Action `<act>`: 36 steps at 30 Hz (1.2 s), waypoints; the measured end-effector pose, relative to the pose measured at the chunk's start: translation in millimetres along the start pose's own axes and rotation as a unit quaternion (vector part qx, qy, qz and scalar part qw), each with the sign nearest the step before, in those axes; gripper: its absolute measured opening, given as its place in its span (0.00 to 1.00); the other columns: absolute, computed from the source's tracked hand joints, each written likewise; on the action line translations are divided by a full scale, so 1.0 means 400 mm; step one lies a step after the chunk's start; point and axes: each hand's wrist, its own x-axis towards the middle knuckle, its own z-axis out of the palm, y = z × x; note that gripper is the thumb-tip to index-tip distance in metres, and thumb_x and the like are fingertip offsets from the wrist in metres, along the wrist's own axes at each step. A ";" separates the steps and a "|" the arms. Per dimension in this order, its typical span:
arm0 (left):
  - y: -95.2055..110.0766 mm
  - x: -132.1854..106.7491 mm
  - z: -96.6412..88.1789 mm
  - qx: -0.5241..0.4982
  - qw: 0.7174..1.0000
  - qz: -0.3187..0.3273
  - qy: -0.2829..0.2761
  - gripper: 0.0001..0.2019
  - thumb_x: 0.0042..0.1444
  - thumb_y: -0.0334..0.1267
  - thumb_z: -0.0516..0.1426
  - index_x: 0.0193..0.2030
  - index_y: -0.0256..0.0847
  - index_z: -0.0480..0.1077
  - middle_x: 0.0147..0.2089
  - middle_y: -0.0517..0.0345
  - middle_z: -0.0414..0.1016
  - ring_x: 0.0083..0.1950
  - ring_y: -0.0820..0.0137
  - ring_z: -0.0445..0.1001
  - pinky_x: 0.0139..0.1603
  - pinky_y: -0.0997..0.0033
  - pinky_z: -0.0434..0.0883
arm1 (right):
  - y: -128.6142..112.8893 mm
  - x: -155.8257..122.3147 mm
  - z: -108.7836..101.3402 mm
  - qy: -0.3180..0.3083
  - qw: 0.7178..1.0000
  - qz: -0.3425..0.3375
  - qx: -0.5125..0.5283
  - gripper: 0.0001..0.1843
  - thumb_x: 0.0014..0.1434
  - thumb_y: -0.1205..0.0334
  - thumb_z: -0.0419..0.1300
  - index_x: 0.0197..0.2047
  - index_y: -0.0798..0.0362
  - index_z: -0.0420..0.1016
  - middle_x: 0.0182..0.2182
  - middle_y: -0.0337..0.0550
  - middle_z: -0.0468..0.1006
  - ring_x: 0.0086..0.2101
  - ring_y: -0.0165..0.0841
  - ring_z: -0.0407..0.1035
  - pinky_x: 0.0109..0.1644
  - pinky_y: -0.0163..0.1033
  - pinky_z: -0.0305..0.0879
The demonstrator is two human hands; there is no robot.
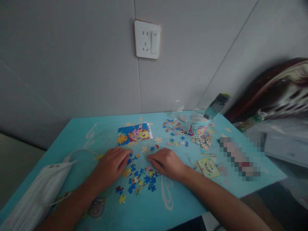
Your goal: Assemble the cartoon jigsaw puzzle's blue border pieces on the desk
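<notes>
Seen from the head, on a pale blue table [134, 215]: a loose heap of colourful jigsaw pieces [137, 179], spread between the two bare hands and toward the near edge. At the heap's left side, a left hand [110, 163], palm down, with fingers bent and held narrow. Opposite, a right hand [167, 163], with thumb and forefinger drawn close together near the heap's upper right. Impossible to tell, for either hand, about any piece under or between the fingertips. Just beyond both hands, a blue picture card [138, 133] lying flat. Farther back on the right, a clear-topped tub [199, 127] between a second cluster of pieces [173, 125] and some paler pieces [203, 141]. Up on the grey wall, a white socket [145, 40].
</notes>
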 end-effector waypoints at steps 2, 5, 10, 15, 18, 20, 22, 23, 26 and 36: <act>-0.001 -0.002 0.002 -0.024 0.998 0.050 -0.030 0.13 0.68 0.37 0.52 0.56 0.46 0.71 0.45 0.57 0.77 0.48 0.65 0.74 0.53 0.60 0.69 | 0.000 0.001 -0.007 0.004 1.000 -0.008 -0.025 0.14 0.71 0.60 0.51 0.47 0.51 0.78 0.34 0.44 0.83 0.37 0.35 0.76 0.47 0.40 0.65; 0.015 0.003 0.005 -0.048 0.995 0.084 -0.032 0.14 0.68 0.37 0.53 0.58 0.47 0.70 0.44 0.58 0.77 0.46 0.66 0.74 0.51 0.63 0.71 | 0.000 0.001 -0.014 0.010 0.998 -0.022 -0.050 0.13 0.71 0.59 0.52 0.47 0.51 0.77 0.33 0.42 0.82 0.35 0.34 0.75 0.45 0.39 0.63; 0.072 0.035 0.017 -0.022 0.988 0.134 -0.068 0.12 0.68 0.37 0.52 0.53 0.47 0.75 0.43 0.56 0.78 0.44 0.66 0.75 0.49 0.63 0.72 | 0.000 -0.001 -0.022 0.032 0.997 -0.036 -0.061 0.12 0.71 0.59 0.52 0.44 0.50 0.77 0.33 0.42 0.82 0.36 0.33 0.75 0.46 0.39 0.62; 0.094 0.070 0.031 0.029 0.982 0.160 -0.100 0.12 0.68 0.37 0.51 0.49 0.46 0.76 0.43 0.56 0.78 0.44 0.65 0.75 0.51 0.60 0.70 | 0.008 0.000 -0.034 0.043 0.996 -0.018 -0.070 0.12 0.71 0.59 0.52 0.45 0.50 0.77 0.35 0.42 0.82 0.36 0.33 0.74 0.46 0.38 0.62; 0.093 0.078 0.031 0.057 0.983 0.147 -0.093 0.12 0.69 0.38 0.51 0.51 0.45 0.75 0.43 0.56 0.78 0.43 0.64 0.75 0.50 0.59 0.68 | 0.011 -0.001 -0.035 0.043 0.997 -0.010 -0.063 0.12 0.70 0.60 0.52 0.46 0.50 0.77 0.36 0.43 0.82 0.37 0.33 0.74 0.46 0.38 0.63; 0.095 0.075 0.023 0.083 0.982 0.146 -0.089 0.11 0.69 0.38 0.51 0.50 0.43 0.75 0.41 0.56 0.78 0.43 0.63 0.74 0.50 0.58 0.67 | 0.011 -0.002 -0.034 0.042 0.998 -0.009 -0.052 0.12 0.70 0.61 0.53 0.45 0.51 0.78 0.35 0.43 0.82 0.37 0.33 0.74 0.46 0.39 0.63; 0.095 0.066 0.006 0.110 0.979 0.151 -0.084 0.11 0.70 0.38 0.51 0.48 0.42 0.74 0.40 0.55 0.78 0.43 0.63 0.74 0.49 0.58 0.66 | 0.009 -0.004 -0.033 0.042 0.998 -0.008 -0.036 0.12 0.70 0.61 0.53 0.45 0.51 0.78 0.35 0.44 0.82 0.36 0.34 0.75 0.46 0.39 0.64; 0.093 0.060 -0.004 0.122 0.977 0.153 -0.081 0.11 0.70 0.37 0.51 0.48 0.41 0.74 0.40 0.55 0.78 0.42 0.63 0.73 0.48 0.58 0.65 | 0.008 -0.005 -0.034 0.046 0.999 -0.005 -0.027 0.12 0.70 0.61 0.53 0.44 0.51 0.79 0.34 0.44 0.83 0.36 0.34 0.75 0.46 0.39 0.64; 0.076 0.037 -0.035 0.152 0.975 0.144 -0.070 0.10 0.69 0.35 0.52 0.49 0.41 0.74 0.38 0.55 0.77 0.42 0.64 0.72 0.46 0.59 0.63 | 0.014 -0.005 -0.041 0.047 0.999 0.016 -0.014 0.14 0.71 0.60 0.52 0.47 0.51 0.80 0.36 0.46 0.83 0.36 0.36 0.76 0.46 0.41 0.65; 0.090 0.011 -0.072 0.134 0.981 0.134 -0.042 0.08 0.68 0.39 0.54 0.42 0.41 0.73 0.37 0.56 0.73 0.41 0.64 0.69 0.42 0.60 0.61 | 0.028 -0.006 -0.043 -0.008 0.998 -0.033 0.047 0.11 0.68 0.57 0.59 0.48 0.50 0.80 0.33 0.44 0.80 0.36 0.35 0.73 0.45 0.42 0.66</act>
